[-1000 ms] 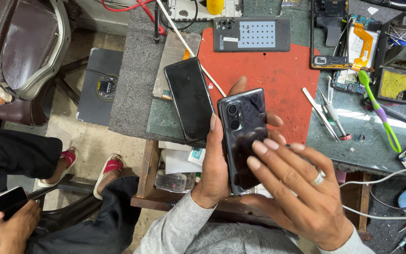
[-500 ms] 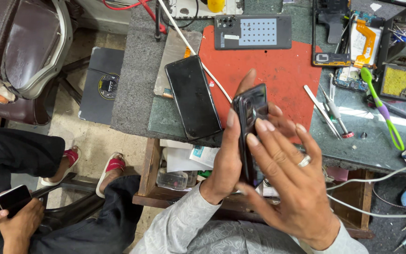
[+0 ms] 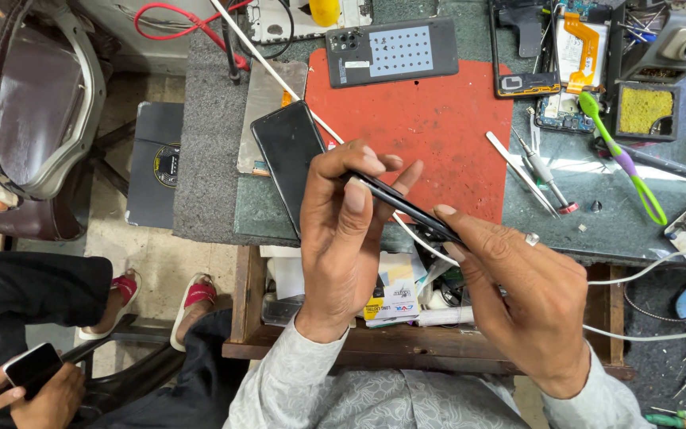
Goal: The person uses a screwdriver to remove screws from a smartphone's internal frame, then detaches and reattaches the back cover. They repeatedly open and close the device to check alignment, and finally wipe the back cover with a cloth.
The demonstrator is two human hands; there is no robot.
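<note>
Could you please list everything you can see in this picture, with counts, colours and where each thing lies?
Black phone: one, edge-on, held between both hands.
Second phone: one, black, flat at mat's left edge.
Mat: one, red, bench centre.
Back cover: one, grey, above mat.
Opened phone: one, orange flex inside, top right.
Toothbrush: one, green-purple, right.
Screwdriver: one, red-tipped, right of mat.
Sponge tray: one, yellow sponge, right.
Chair: one, brown, left.
Another person's hands: holding a phone, bottom left.
Left hand: one.
Right hand: one, ring.

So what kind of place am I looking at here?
Most likely a phone repair bench: both hands hold a black phone edge-on above a red work mat, with an opened phone and screwdrivers nearby.
</note>
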